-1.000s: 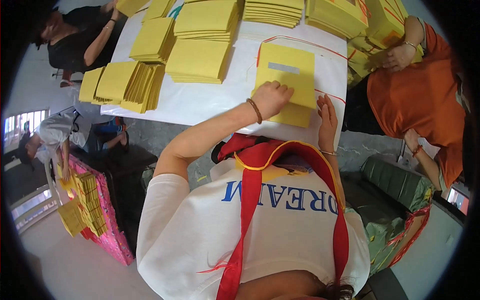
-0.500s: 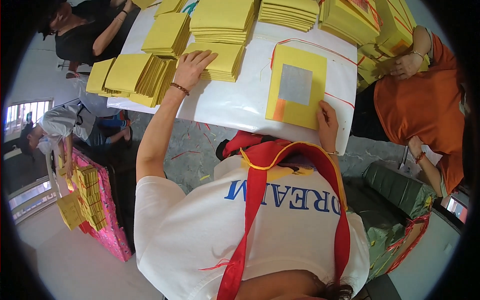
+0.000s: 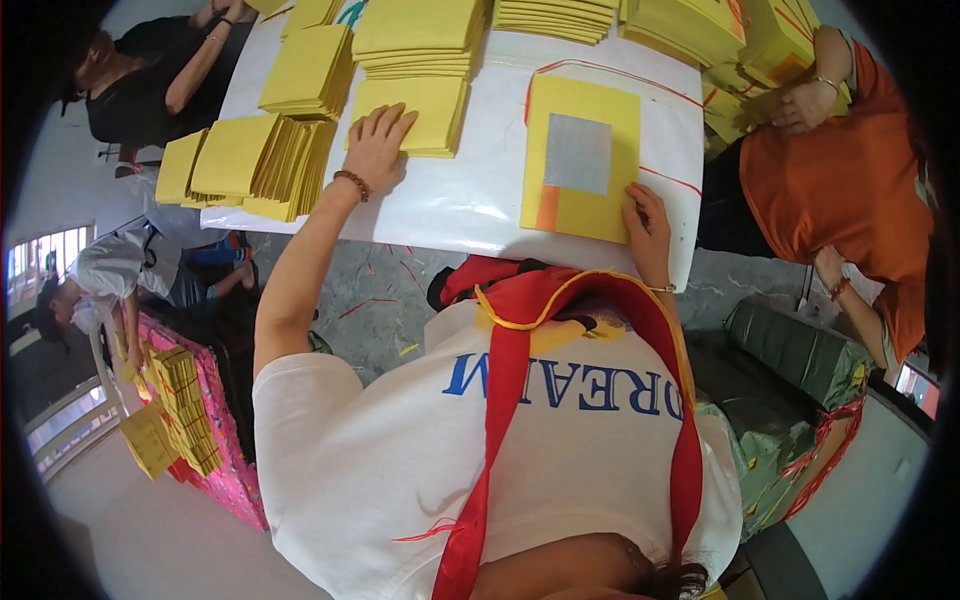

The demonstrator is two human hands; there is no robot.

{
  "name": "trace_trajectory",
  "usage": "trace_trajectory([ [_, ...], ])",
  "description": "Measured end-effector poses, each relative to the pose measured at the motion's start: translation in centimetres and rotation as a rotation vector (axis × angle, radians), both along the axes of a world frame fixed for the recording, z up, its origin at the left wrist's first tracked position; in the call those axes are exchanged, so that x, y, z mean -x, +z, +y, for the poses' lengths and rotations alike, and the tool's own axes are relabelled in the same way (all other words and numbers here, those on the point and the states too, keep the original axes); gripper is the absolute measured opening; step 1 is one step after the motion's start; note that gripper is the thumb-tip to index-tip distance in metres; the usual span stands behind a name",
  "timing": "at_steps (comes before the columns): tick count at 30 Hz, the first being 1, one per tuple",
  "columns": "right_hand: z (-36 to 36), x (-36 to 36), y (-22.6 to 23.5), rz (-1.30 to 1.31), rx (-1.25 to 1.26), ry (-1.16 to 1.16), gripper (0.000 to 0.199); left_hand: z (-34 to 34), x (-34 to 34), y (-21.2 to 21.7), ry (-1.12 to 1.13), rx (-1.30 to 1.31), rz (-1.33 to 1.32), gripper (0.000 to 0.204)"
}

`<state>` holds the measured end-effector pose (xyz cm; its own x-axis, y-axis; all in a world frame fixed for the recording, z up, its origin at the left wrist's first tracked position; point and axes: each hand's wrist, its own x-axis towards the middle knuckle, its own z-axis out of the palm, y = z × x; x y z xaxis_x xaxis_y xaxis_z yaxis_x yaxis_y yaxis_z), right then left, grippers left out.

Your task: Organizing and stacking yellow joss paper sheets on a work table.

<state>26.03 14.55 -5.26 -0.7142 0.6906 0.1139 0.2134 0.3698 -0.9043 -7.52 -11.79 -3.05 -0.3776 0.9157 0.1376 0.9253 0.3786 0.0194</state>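
My left hand [image 3: 378, 150] rests palm down on a low stack of yellow paper [image 3: 428, 118], its fingers spread over the stack's near left part. At the right, a flat yellow paper pad [image 3: 533, 160] lies on the white-covered table [image 3: 480, 190]. It bears a silver rectangle and an orange strip. My right hand [image 3: 650, 228] is at the pad's near right edge, fingers loosely bent and apart, fingertips touching or very close to that edge. Beyond my left hand stands a taller yellow paper stack [image 3: 415, 35].
Leaning yellow bundles [image 3: 240, 160] stand at the table's left corner. Red string [image 3: 620, 72] lies around the pad. A person in orange [image 3: 825, 200] is at the right, one in black [image 3: 150, 85] at far left. Green wrapped bales [image 3: 800, 360] sit at lower right.
The whole view has shifted slightly. My left hand has turned a little on the stack, its fingers now pointing farther away from me. My right hand stays at the pad's edge.
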Motion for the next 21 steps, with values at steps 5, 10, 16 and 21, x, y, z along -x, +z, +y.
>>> trace_trajectory([
  [5,1.0,-0.2,1.0,-0.033,-0.2,0.062,0.027,0.3,0.7,3.0,-0.016,0.213,0.02,0.084],
  [10,1.7,0.3,1.3,-0.111,-0.541,0.188,0.027,2.3,-1.8,6.7,-0.053,0.075,0.028,0.08],
  [16,1.7,0.6,0.4,-0.126,-0.474,0.198,0.025,8.4,-12.5,4.0,-0.482,-0.306,-0.343,0.037],
  [21,1.8,0.6,0.2,-0.103,-0.32,0.197,0.024,9.2,-13.7,1.5,-0.578,-0.128,-0.296,0.037],
])
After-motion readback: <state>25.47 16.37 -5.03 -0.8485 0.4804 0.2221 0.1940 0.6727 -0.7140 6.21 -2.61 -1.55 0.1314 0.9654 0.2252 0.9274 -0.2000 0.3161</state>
